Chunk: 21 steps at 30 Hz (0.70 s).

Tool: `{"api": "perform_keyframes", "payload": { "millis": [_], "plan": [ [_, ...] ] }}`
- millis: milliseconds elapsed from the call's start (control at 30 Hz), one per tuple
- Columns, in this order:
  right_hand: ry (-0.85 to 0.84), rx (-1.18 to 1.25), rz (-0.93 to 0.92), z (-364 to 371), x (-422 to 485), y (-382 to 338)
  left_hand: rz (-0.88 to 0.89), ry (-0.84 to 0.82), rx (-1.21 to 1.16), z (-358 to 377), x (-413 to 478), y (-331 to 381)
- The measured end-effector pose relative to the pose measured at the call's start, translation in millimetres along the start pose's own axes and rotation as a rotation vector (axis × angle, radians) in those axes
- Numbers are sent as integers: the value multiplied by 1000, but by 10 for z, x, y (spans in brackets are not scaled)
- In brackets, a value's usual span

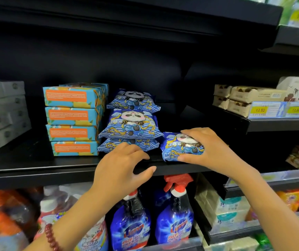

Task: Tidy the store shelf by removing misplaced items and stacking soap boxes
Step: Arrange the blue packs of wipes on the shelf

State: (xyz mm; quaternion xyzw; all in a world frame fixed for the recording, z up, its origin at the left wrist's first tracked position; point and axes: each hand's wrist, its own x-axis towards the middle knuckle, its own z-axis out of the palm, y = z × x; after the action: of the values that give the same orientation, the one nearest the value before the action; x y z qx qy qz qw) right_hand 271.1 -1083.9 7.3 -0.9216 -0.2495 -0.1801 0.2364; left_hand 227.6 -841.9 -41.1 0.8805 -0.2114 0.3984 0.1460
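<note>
Stacked blue-and-orange soap boxes [73, 120] sit just beside an uneven pile of panda wipe packs [132, 124]. The left hand [121, 167] hovers at its base, fingers spread, empty. The right hand [208, 149] clasps a lone panda pack [181, 151]. A nudge could spill the soft pile.

Head-worn camera, close, facing forward onto shelf [36, 165].

Black shelf [36, 165]: soap boxes [72, 122], panda packs [130, 124], grey boxes [0, 115].

Soap boxes [72, 120]: four, blue and orange, stacked flat on shelf [36, 167]. Panda packs [130, 124]: three, blue, stacked just beside. Single panda pack [182, 146]: rightward, gripped by right hand [215, 149].
</note>
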Motion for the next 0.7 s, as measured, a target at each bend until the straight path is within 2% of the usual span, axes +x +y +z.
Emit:
{"api": "perform_keyframes", "payload": {
  "millis": [167,267,400,500,600,700],
  "plan": [
    [197,-89,-79,43,-123,-35,19,-14,-25,-32,-18,-12],
    [348,-137,-137,96,-238,-72,-69,-13,-125,-115,-27,42],
    [542,-236,-228,177,-426,-157,-307,-26,-490,-237,24,205],
    [659,-284,-344,194,-506,-294,-393,-101,-765,-308,102,375],
    [687,-329,-413,206,-503,-444,-415,-112,-866,-339,167,508],
    [604,-260,-411,170,-483,-519,-466,-41,-938,-332,184,504]
  ]
}}
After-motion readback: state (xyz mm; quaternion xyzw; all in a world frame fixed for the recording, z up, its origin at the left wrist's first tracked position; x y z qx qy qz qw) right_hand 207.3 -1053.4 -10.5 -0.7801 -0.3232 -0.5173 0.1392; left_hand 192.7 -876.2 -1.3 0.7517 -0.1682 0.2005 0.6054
